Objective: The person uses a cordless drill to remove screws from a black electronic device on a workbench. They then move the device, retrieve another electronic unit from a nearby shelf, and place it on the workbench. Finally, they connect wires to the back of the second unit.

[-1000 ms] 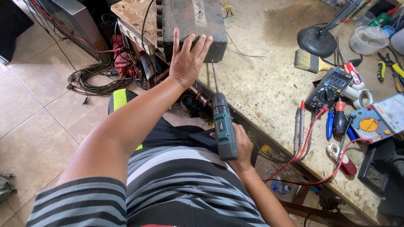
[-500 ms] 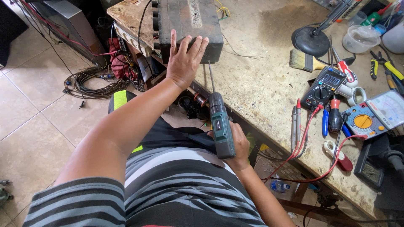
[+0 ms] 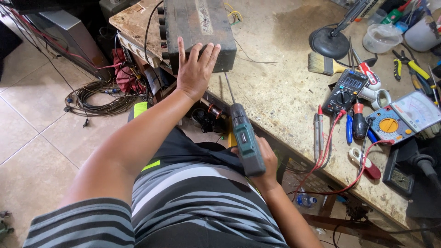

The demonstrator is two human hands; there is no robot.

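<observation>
Green and black, the cordless drill [image 3: 245, 140] sits in the right hand [image 3: 266, 158], whose fingers wrap tight round its handle. Its long thin bit points up at the near end of the dark, scratched metal box [image 3: 197, 27]. That box stands at the corner of the speckled stone workbench [image 3: 280, 92]. The left hand [image 3: 195, 71] lies flat on the box's near end with fingers spread wide, gripping nothing. Farther right on the bench lie a black digital meter [image 3: 344, 92] and a flat wooden paintbrush [image 3: 324, 65].
</observation>
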